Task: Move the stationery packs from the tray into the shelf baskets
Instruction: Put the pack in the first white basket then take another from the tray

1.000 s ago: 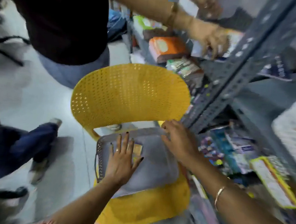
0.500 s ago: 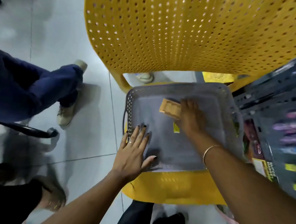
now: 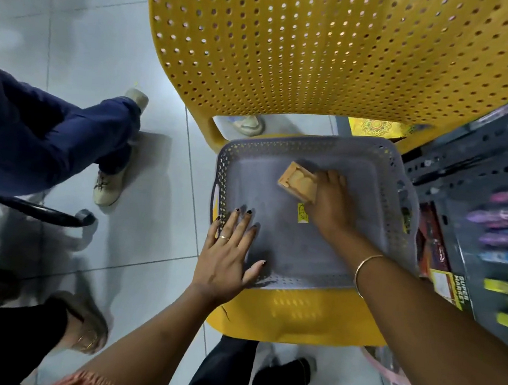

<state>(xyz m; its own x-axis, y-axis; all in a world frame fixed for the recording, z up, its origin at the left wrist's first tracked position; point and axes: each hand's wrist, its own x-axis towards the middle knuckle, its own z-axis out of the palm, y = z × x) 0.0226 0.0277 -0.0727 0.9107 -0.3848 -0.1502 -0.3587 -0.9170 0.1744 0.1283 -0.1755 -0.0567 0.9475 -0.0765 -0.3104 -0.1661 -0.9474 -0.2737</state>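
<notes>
A grey perforated tray rests on the seat of a yellow plastic chair. Inside it lies a small orange stationery pack, tilted up at one edge, with my right hand gripping its right side. A small yellow label lies on the tray floor just below the pack. My left hand is spread flat, fingers apart, on the tray's near left corner and holds nothing.
The chair's perforated yellow back rises behind the tray. A dark metal shelf with colourful packs stands at the right. A seated person's blue-trousered leg and shoe are at the left; other feet stand on the white tile floor.
The view tipped down from the shelf to the tray. My right hand moved from the tray's far rim onto the orange pack and lifted its edge. My left hand slid to the near left corner.
</notes>
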